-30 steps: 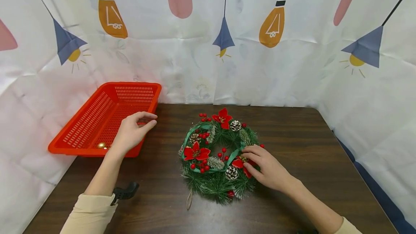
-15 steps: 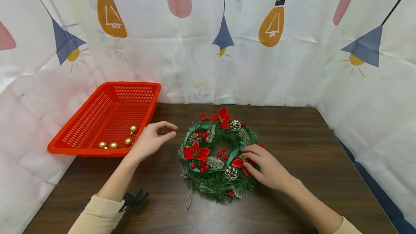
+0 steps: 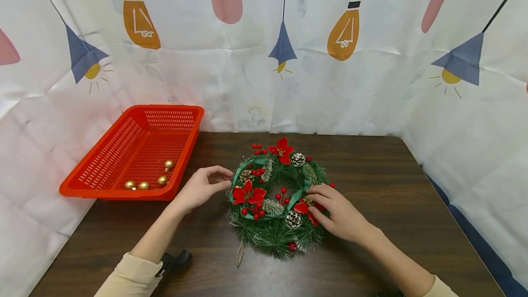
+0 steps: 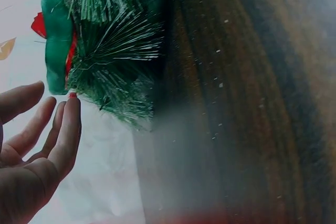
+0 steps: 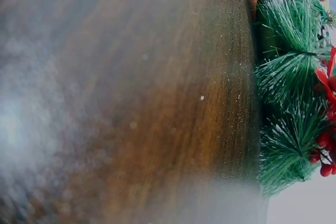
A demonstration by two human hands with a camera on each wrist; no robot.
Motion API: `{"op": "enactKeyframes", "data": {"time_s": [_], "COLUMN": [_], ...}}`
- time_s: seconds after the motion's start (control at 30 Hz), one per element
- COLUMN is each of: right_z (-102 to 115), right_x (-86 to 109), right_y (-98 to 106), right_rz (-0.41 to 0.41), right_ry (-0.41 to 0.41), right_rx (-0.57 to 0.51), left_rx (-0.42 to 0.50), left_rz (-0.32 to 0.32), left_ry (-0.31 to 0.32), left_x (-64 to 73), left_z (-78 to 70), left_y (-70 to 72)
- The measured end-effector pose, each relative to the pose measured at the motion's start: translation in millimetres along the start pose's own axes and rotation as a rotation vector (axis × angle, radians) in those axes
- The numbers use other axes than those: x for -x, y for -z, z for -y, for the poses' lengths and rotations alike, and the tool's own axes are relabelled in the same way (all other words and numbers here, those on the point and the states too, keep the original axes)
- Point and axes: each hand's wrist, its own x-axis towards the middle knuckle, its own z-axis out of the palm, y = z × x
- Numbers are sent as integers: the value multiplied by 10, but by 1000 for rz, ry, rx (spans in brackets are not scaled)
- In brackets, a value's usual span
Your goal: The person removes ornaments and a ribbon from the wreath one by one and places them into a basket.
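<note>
A green Christmas wreath (image 3: 276, 237) with red poinsettias, berries and pine cones lies on the dark wooden table. A green ribbon (image 3: 234, 187) loops over its left and front parts. My left hand (image 3: 203, 189) is at the wreath's left edge, thumb and fingers apart, holding nothing; in the left wrist view its fingertips (image 4: 73, 103) come close to the ribbon's edge. My right hand (image 3: 340, 212) rests on the wreath's right side, fingers and thumb spread about a red poinsettia (image 3: 303, 207) beside the ribbon. The right wrist view leaves my right hand out and shows the wreath's outer needles.
A red plastic basket (image 3: 189, 150) stands at the table's back left, with several gold balls (image 3: 162, 180) inside. A loop of twine (image 3: 239, 255) sticks out at the wreath's front left. A printed white curtain (image 3: 247, 86) hangs behind the table (image 3: 363, 159).
My left hand has moved right and slightly down, from in front of the basket to the wreath's left edge, uncovering more gold balls. My right hand and the wreath have stayed put.
</note>
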Motion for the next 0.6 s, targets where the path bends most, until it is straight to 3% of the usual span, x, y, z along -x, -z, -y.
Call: {"op": "enactKeyframes", "data": {"time_s": [0.4, 0.6], "right_z": [-17, -13], "right_x": [12, 8], "right_y": [-10, -8], "right_rz": [-4, 13], "right_ry": [7, -2], "right_rx": [12, 4], "left_rx": [43, 68], "left_rz": [85, 87], "left_ry": [12, 29], "left_x": [7, 9], "left_z": [75, 75], "left_y": [-35, -59]}}
